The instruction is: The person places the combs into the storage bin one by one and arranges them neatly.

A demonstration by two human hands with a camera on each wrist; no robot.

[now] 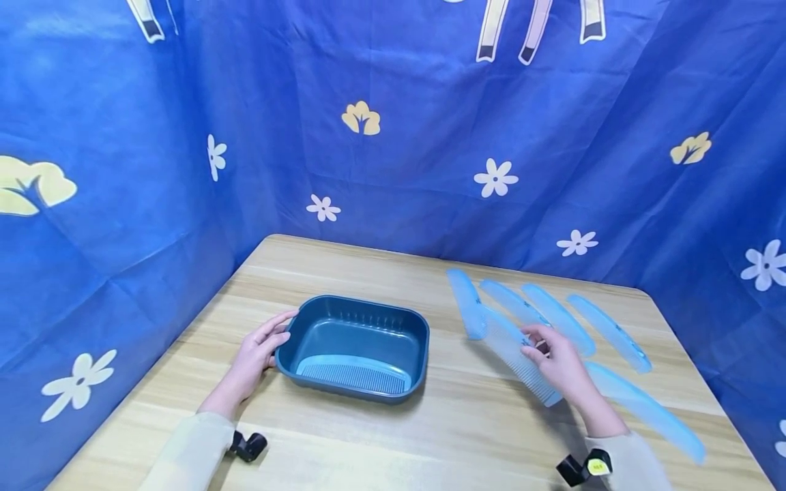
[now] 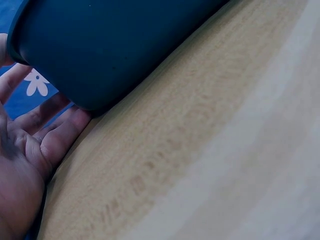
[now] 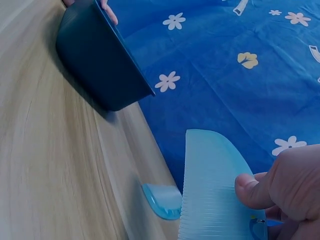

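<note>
My right hand [image 1: 555, 358] pinches a translucent blue comb [image 1: 516, 351] between thumb and fingers, raised above the table with its teeth towards the lower left. In the right wrist view the held comb [image 3: 215, 185] stands close, thumb on its face. A dark teal plastic basin [image 1: 353, 395] stands on the table, another blue comb [image 1: 356, 372] lying inside along its near wall. My left hand [image 1: 258, 351] holds the basin's left side. The left wrist view shows the thumb at the rim and other fingers against the outer wall [image 2: 110, 50].
Several more blue combs lie at the right: one at the far left of the group [image 1: 462, 293], others beside it [image 1: 559, 317] [image 1: 608, 331], and one nearer the front [image 1: 651, 406]. Blue patterned cloth [image 1: 417, 170] surrounds the wooden table [image 1: 344, 443] at its back and sides.
</note>
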